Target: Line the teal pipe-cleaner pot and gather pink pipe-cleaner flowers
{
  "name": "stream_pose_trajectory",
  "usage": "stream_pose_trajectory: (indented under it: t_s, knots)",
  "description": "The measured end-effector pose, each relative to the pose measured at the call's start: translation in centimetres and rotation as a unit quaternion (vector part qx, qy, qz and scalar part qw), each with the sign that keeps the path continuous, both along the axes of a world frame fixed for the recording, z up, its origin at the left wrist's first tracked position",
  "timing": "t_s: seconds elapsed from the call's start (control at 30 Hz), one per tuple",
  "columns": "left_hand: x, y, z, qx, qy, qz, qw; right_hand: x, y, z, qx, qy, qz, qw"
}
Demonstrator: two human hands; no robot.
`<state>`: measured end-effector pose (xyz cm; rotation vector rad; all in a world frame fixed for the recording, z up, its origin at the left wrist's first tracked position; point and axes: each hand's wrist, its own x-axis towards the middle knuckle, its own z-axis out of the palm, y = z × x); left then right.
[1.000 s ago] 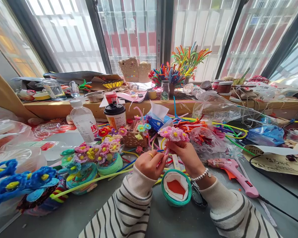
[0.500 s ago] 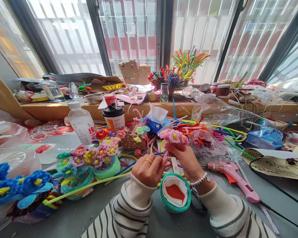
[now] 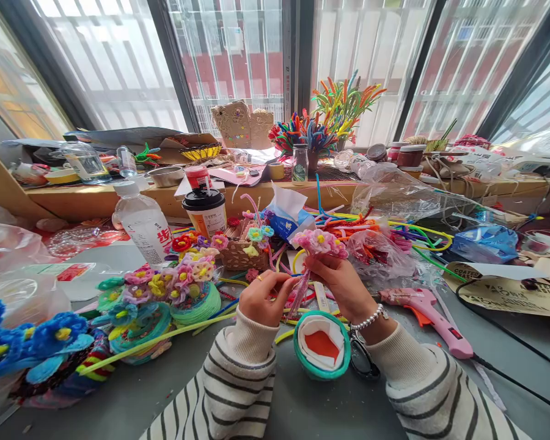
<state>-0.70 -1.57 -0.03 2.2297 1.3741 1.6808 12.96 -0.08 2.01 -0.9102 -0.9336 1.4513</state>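
Observation:
My right hand (image 3: 341,288) pinches a bunch of pink pipe-cleaner flowers (image 3: 319,243) just under the blooms. Yellow centres show in the flowers, and their pink stems (image 3: 299,296) hang down and to the left. Beside those stems is my left hand (image 3: 264,299), thumb and fingertips closed together; what they hold, if anything, is too small to make out. A gold ring sits on one of its fingers. Below both hands stands a small green-rimmed pot (image 3: 297,357), lined with white and orange-red inside. Black-handled scissors (image 3: 364,360) lie partly behind the pot and my right wrist.
A pink glue gun (image 3: 433,318) with its cord lies to the right. Finished pipe-cleaner flowers (image 3: 174,281) and blue ones (image 3: 50,336) crowd the left. Behind stand a water bottle (image 3: 142,226), a lidded cup (image 3: 205,214), a tissue pack (image 3: 286,220) and loose pipe cleaners (image 3: 348,229).
My left hand has drawn slightly left and down, off the stems, which now show more fully. My right hand keeps the flowers in about the same place. The view has shifted slightly.

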Motion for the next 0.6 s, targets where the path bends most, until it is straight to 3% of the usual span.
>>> stream_pose_trajectory:
  t_s: [0.1, 0.3, 0.6]
  knots:
    - [0.2, -0.2, 0.3, 0.016, -0.006, -0.006, 1.000, 0.0, 0.0, -0.1, 0.005, 0.001, -0.005, 1.000]
    - [0.5, -0.4, 0.7, -0.063, -0.038, -0.122, 0.990, -0.1, 0.1, -0.2, 0.029, -0.006, -0.021, 0.999]
    - [0.5, 0.3, -0.6, -0.174, -0.078, -0.115, 0.975, -0.2, -0.2, 0.1, 0.034, -0.044, -0.017, 0.998]
